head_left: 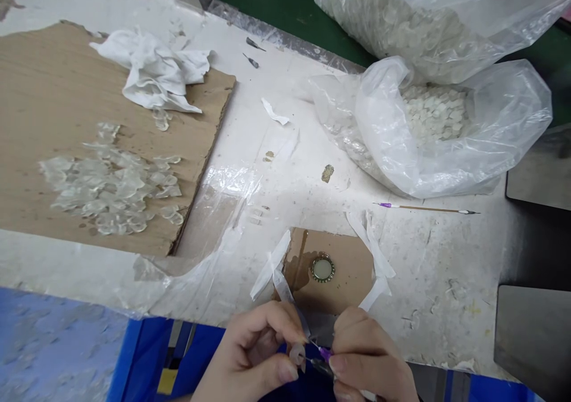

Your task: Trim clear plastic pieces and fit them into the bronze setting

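While the left hand (254, 348) pinches a small translucent disc (297, 354) between thumb and fingers, the right hand (370, 360), curled closed, grips a purple-collared pick (325, 354) at its edge; ahead of both hands, a bottle cap (322, 268) sits on a taped cardboard patch (348, 271) on the table (428, 283).

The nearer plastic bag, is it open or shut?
Open. The nearer plastic bag has its top pulled wide, and you can see the pale little discs lying inside it.
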Demonstrator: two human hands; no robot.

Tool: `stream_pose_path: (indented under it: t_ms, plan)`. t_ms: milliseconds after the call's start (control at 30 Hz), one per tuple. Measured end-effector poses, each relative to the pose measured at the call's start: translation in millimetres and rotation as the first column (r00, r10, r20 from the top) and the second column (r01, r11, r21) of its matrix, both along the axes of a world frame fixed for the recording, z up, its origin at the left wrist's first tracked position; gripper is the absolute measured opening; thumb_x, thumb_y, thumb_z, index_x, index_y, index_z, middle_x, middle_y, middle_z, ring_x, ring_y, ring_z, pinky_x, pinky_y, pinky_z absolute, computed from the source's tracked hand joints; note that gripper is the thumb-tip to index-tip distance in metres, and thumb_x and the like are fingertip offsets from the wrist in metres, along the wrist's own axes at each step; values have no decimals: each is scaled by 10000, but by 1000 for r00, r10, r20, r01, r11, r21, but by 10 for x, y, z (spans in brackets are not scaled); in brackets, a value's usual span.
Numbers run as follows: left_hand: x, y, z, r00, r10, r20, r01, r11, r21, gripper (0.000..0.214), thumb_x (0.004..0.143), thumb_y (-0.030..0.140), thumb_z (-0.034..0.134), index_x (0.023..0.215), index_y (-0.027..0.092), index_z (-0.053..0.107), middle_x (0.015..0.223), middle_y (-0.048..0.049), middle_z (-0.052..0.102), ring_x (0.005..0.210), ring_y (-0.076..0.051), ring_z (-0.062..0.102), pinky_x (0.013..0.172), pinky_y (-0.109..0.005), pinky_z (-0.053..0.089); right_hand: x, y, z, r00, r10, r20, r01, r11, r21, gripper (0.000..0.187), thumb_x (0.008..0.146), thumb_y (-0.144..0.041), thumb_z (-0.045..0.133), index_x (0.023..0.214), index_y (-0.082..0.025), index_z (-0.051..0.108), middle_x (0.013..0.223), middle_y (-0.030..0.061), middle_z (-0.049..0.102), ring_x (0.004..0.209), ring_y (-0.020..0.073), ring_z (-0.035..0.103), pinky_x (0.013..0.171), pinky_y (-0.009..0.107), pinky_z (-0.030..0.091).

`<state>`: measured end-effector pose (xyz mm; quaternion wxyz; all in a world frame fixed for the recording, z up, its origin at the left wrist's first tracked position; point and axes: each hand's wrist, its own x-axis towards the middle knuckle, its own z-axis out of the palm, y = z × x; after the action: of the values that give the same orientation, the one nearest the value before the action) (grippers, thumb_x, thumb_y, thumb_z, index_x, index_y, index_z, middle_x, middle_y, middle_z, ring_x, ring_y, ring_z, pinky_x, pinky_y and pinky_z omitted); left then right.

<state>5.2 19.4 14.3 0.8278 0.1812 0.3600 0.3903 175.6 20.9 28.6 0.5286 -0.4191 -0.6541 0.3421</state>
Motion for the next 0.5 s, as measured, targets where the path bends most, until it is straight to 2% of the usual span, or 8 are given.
stream_pose_path:
  t_ms: [167, 300, 400, 500]
  plan:
    - [-46, -1, -33, 998, -53, -41, 56, 995, 87, 147, 901, 411, 801, 874, 280, 861, 701, -21, 697, 667, -160, 587, 681, -265, 498, 9, 18, 10, 999, 44, -29, -45, 998, -50, 187, 1084, -188, 441, 1150, -193, 616, 760, 8, 574, 563, 146, 559, 470, 260, 505]
    - [-44, 4, -30, 995, -75, -60, 80, 993, 84, 155, 882, 416, 822, 838, 271, 855, 683, -10, 686, 657, -152, 581, 678, -255, 502, -25, -31, 5, 997, -5, -71, -1, 996, -94, 178, 1087, -225, 454, 1115, -212, 629, 739, -7, 553, 534, 141, 524, 446, 259, 459]
    - [-21, 6, -21, 998, 0, -70, 6, 996, 84, 61, 823, 320, 892, 862, 284, 862, 758, -27, 749, 684, -160, 635, 670, -255, 527, -59, -91, -17, 993, -47, -111, 29, 987, -155, 164, 1070, -254, 491, 1126, -243, 645, 729, -1, 581, 514, 146, 496, 427, 258, 435]
    - [9, 18, -5, 992, 91, -85, -78, 987, 140, 147, 808, 229, 903, 915, 323, 865, 772, -28, 801, 673, -163, 686, 623, -238, 545, -90, -116, -32, 989, -81, -123, 63, 987, -146, 189, 1055, -217, 491, 1151, -237, 652, 734, 13, 604, 516, 155, 496, 431, 269, 443]
